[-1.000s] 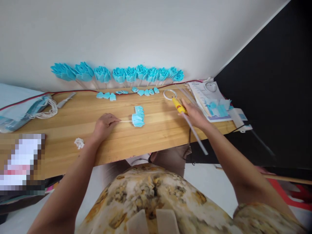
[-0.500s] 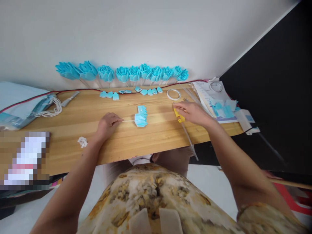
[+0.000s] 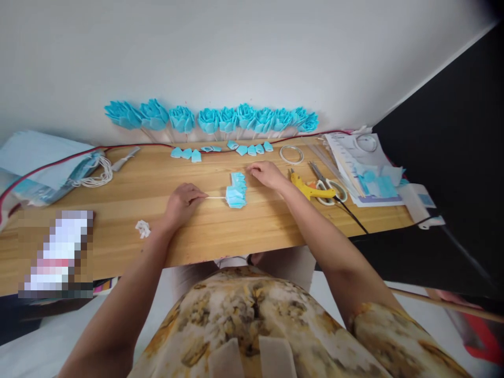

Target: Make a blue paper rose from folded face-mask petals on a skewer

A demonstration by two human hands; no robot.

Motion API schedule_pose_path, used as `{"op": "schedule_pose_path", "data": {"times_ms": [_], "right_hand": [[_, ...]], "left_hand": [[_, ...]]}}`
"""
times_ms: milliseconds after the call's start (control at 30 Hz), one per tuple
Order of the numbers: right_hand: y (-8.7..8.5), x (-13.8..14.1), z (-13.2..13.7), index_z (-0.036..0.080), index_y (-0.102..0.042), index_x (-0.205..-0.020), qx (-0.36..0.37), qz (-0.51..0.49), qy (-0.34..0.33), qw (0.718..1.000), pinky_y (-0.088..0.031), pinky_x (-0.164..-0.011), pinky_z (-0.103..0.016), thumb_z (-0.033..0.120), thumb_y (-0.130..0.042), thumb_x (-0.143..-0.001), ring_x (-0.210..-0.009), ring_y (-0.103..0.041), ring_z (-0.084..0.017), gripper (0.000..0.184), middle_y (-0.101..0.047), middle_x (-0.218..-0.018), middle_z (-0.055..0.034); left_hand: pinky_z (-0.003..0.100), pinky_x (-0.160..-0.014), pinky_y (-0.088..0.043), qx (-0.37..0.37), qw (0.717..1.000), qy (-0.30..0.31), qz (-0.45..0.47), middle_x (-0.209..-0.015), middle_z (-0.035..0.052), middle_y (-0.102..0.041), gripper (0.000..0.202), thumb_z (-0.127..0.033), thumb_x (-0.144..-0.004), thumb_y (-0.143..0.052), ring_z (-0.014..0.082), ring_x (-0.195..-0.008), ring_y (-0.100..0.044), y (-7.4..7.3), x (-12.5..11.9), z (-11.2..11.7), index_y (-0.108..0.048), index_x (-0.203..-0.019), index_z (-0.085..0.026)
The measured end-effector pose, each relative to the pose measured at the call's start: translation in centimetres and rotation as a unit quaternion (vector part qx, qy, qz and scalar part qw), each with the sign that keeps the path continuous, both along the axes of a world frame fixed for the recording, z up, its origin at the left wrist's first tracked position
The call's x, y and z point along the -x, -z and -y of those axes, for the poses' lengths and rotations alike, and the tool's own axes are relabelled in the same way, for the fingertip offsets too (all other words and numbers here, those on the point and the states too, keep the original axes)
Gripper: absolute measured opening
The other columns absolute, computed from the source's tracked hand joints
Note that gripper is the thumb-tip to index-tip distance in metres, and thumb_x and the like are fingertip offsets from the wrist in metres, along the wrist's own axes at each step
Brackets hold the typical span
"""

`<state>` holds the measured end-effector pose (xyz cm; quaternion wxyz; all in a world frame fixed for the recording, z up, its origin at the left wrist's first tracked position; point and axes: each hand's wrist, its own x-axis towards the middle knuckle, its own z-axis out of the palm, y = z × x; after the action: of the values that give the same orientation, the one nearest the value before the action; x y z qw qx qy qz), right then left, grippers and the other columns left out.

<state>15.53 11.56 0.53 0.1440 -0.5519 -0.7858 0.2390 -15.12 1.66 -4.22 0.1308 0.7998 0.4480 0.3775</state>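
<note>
My left hand [image 3: 184, 202] pinches a thin pale wooden stick [image 3: 216, 197]. On the stick's far end is a light-blue folded cloth piece [image 3: 236, 198], with a pleated blue strip [image 3: 238, 180] running up from it along the table. My right hand [image 3: 266, 175] hovers just right of the strip, apart from it, its fingers loosely bent with nothing visible between them. To its right a yellow glue gun [image 3: 309, 191] lies on its side, the cord trailing over the table's front edge. Scissors [image 3: 331, 189] with pale handles lie beside the gun.
Several blue cloth flowers [image 3: 228, 119] on sticks lean against the wall. Folded blue petals [image 3: 187, 153] lie before them near a red-black cable [image 3: 149, 144]. A tape roll [image 3: 291, 154], papers [image 3: 356, 144], bagged blue sheets [image 3: 47, 163], and white scraps [image 3: 143, 228] are around.
My right hand has let go of the glue gun and moved left toward the blue strip. The scissors have come into sight. My left hand still pinches the stick. The view has shifted slightly.
</note>
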Motion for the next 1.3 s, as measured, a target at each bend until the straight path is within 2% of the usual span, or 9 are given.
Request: {"op": "schedule_pose_path", "data": {"times_ms": [200, 333, 500, 667, 1300], "right_hand": [[0.2, 0.3, -1.7, 0.019, -0.079, -0.109, -0.001, -0.028, -0.050, 0.998, -0.050, -0.096, -0.031, 0.016, -0.054, -0.094, -0.110, -0.071, -0.020, 0.029, -0.078, -0.120, -0.0071], [0.7, 0.6, -2.9, 0.016, -0.079, -0.099, 0.010, -0.059, -0.104, 0.993, -0.048, -0.087, -0.028, 0.017, -0.055, -0.092, -0.097, -0.071, -0.018, 0.025, -0.080, -0.107, -0.0075], [0.9, 0.9, -3.9, 0.017, -0.079, -0.089, 0.017, -0.040, -0.145, 0.988, -0.044, -0.080, -0.027, 0.019, -0.059, -0.090, -0.086, -0.068, -0.017, 0.020, -0.079, -0.092, -0.0045], [0.5, 0.9, -4.0, 0.017, -0.080, -0.089, 0.013, -0.020, -0.152, 0.988, -0.041, -0.077, -0.027, 0.021, -0.062, -0.089, -0.083, -0.065, -0.016, 0.018, -0.079, -0.092, -0.0041], [0.3, 1.1, -3.9, 0.017, -0.078, -0.084, 0.017, -0.024, -0.169, 0.985, -0.038, -0.070, -0.025, 0.020, -0.060, -0.084, -0.073, -0.059, -0.014, 0.018, -0.076, -0.084, -0.0018]], "left_hand": [[0.036, -0.077, -0.051, 0.013, 1.000, -0.005, -0.006, -0.087, 0.0075, -0.073, 0.026, -0.031, -0.097, -0.057, 0.0210, -0.084, -0.064, 0.1, 0.1, 0.0, -0.079, -0.088, -0.022], [0.037, -0.077, -0.051, 0.023, 1.000, -0.008, -0.013, -0.087, 0.0081, -0.074, 0.027, -0.032, -0.097, -0.056, 0.0216, -0.085, -0.064, 0.0, 0.1, 0.0, -0.079, -0.088, -0.021], [0.037, -0.077, -0.052, 0.028, 0.999, -0.011, -0.016, -0.087, 0.0086, -0.073, 0.027, -0.031, -0.097, -0.056, 0.0216, -0.084, -0.064, -0.1, 0.0, 0.0, -0.079, -0.087, -0.021], [0.037, -0.077, -0.052, 0.009, 1.000, 0.002, -0.008, -0.086, 0.0087, -0.074, 0.028, -0.031, -0.097, -0.056, 0.0210, -0.082, -0.065, -0.2, 0.0, 0.0, -0.079, -0.086, -0.020], [0.037, -0.078, -0.052, 0.037, 0.999, -0.004, -0.017, -0.087, 0.0082, -0.074, 0.027, -0.032, -0.096, -0.057, 0.0210, -0.084, -0.065, -0.5, 0.0, 0.1, -0.079, -0.086, -0.022]]}}
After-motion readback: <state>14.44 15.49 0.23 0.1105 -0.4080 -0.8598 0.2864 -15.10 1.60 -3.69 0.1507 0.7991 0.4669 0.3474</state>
